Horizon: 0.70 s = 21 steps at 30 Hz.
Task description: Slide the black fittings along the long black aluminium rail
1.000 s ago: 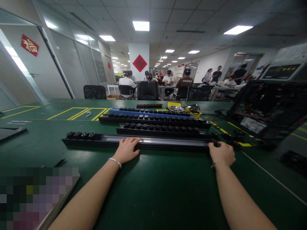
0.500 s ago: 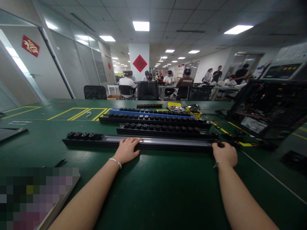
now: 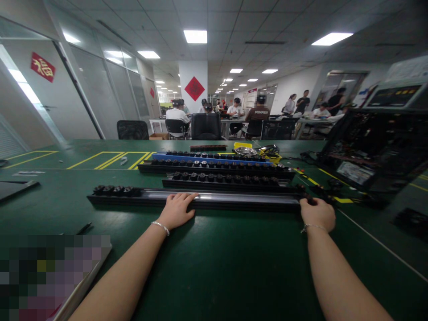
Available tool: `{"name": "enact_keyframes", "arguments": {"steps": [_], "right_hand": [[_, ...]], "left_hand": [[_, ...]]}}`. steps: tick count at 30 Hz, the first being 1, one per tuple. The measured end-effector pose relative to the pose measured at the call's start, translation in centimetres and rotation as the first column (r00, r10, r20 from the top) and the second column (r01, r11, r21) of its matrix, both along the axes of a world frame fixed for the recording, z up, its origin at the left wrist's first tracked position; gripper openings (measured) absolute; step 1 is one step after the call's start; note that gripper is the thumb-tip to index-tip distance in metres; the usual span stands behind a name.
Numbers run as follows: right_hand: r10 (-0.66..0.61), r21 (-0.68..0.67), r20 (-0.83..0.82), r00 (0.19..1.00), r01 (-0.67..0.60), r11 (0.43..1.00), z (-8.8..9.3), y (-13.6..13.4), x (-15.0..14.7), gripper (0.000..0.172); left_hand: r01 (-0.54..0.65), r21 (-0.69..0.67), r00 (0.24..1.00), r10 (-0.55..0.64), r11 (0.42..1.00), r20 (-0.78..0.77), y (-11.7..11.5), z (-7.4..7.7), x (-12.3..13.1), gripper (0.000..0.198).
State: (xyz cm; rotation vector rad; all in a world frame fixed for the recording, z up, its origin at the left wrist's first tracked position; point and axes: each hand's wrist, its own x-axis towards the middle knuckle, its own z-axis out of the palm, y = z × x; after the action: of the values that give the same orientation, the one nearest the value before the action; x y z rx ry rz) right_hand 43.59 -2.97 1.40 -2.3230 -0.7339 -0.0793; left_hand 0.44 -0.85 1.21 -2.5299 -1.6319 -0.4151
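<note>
A long black rail (image 3: 113, 200) with a shiny channel lies crosswise on the table in front of me. Several black round parts (image 3: 117, 191) stand in a row at its left end. My left hand (image 3: 177, 209) grips the middle of the rail, fingers laid over the top and thumb at the front side. At the rail's right end my right hand (image 3: 319, 215) is closed in a pinch around a small black part (image 3: 310, 200), mostly covered by the fingers. Just behind lies a shorter black rail (image 3: 220, 183), filled with similar round parts.
Farther back lie another black rail (image 3: 150, 168), a blue rail (image 3: 158, 157) and a yellow tray (image 3: 242, 145). An opened black machine housing (image 3: 357, 147) stands at right. A flat board-like object (image 3: 83, 278), partly blurred, lies at front left. People sit at tables beyond.
My right hand has shifted slightly to the right and down at the rail's end, still pinched. The left hand stays in place on the rail.
</note>
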Motion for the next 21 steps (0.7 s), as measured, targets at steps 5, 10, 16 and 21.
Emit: {"name": "enact_keyframes", "arguments": {"steps": [5, 10, 16, 21], "right_hand": [[-0.004, -0.020, -0.018, 1.000, 0.003, 1.000, 0.1, 0.0, 0.2, 0.049], [-0.011, -0.042, -0.034, 0.999, 0.010, 0.999, 0.3, -0.1, 0.4, 0.050], [-0.020, -0.062, -0.044, 0.999, 0.017, 0.998, 0.7, -0.3, 0.6, 0.051], [-0.031, -0.083, -0.048, 0.998, 0.027, 0.996, 0.7, -0.3, 1.2, 0.052]], "left_hand": [[-0.001, -0.001, 1.000, 0.001, 1.000, -0.001, 0.0, 0.0, 0.0, 0.057], [0.005, -0.003, 1.000, -0.005, 1.000, 0.000, 0.0, 0.0, 0.0, 0.057], [-0.008, -0.021, 1.000, 0.009, 1.000, 0.002, 0.0, 0.1, 0.0, 0.057], [0.003, -0.006, 1.000, -0.003, 1.000, -0.008, 0.0, 0.0, -0.1, 0.057]]}}
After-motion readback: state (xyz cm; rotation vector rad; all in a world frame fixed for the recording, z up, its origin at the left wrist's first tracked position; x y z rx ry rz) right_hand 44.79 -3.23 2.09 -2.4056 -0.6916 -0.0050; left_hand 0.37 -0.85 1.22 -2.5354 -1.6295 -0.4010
